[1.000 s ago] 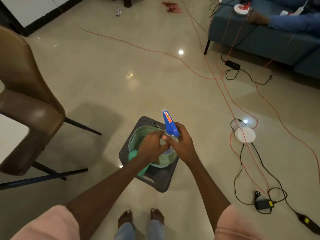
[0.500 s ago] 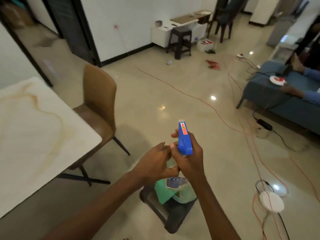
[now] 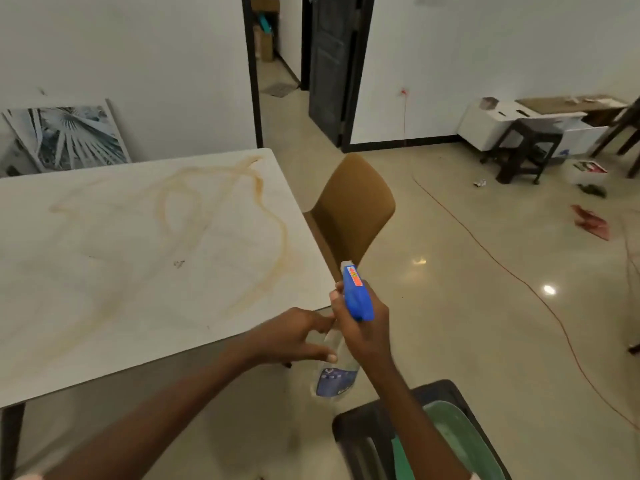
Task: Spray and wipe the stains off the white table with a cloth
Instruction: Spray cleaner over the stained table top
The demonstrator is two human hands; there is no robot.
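Observation:
My right hand (image 3: pixel 363 327) grips the neck of a clear spray bottle (image 3: pixel 334 375) with a blue trigger head (image 3: pixel 356 292), held upright just off the table's near right corner. My left hand (image 3: pixel 294 336) is beside it with fingers spread, fingertips touching the bottle's side. The white table (image 3: pixel 104 306) fills the left of the view, marked with long brownish looping stains (image 3: pixel 273 220) and a small dark spot (image 3: pixel 179 263). A green cloth (image 3: pixel 401 459) lies by a green bowl (image 3: pixel 460 441) on a dark stool (image 3: pixel 356 431) at the bottom right.
A brown chair (image 3: pixel 353 209) stands against the table's right edge. An orange cable (image 3: pixel 502 268) runs across the glossy floor. A dark stool (image 3: pixel 523 150), white cabinet (image 3: pixel 502 123) and floor litter sit at the far right. A framed picture (image 3: pixel 65 136) leans on the wall.
My head has lifted from the floor stool toward the table. Both hands rose with the spray bottle toward the table corner, and my left hand loosened from the bottle's neck into spread fingers.

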